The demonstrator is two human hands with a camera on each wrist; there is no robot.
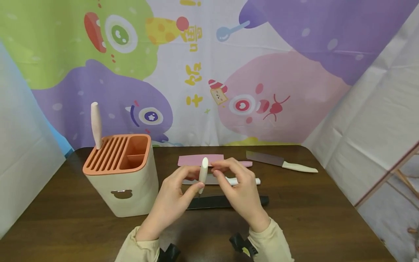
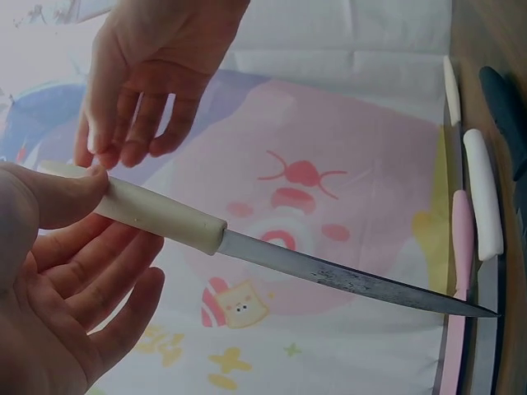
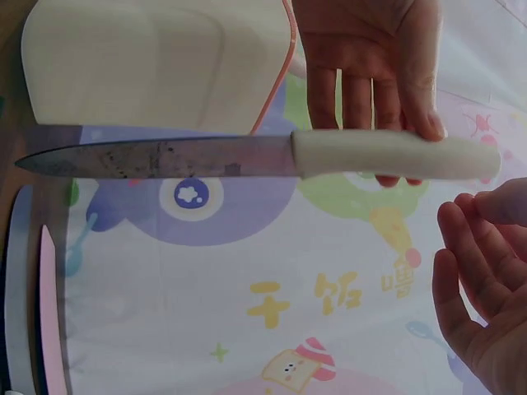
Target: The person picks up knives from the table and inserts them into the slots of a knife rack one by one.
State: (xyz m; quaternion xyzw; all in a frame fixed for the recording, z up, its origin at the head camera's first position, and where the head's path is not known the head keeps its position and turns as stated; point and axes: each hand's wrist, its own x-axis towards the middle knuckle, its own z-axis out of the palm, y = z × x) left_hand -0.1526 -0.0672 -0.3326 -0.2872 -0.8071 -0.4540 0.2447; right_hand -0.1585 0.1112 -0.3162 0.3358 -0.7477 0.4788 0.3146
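Note:
My left hand [image 1: 178,191] pinches the cream handle of a kitchen knife [image 1: 203,173] between thumb and fingers. The knife is held up over the table, its handle upright in the head view. In the left wrist view its narrow, dark-spotted blade [image 2: 354,280] points away from the hand. My right hand [image 1: 240,189] hovers to the right of the handle, fingers loosely bent and holding nothing; a small gap parts its fingertips [image 3: 449,216] from the handle's end in the right wrist view. Behind and below the hands lie a pink knife [image 1: 200,160], a white-handled knife [image 1: 243,181] and a black knife [image 1: 209,202].
On the left stands a cream knife block [image 1: 137,196] with an orange slotted top [image 1: 109,156]; one light-handled knife [image 1: 96,125] sits upright in its far-left slot. A cream-handled cleaver [image 1: 299,166] lies at the table's back right. A cartoon cloth [image 1: 203,123] hangs behind the table.

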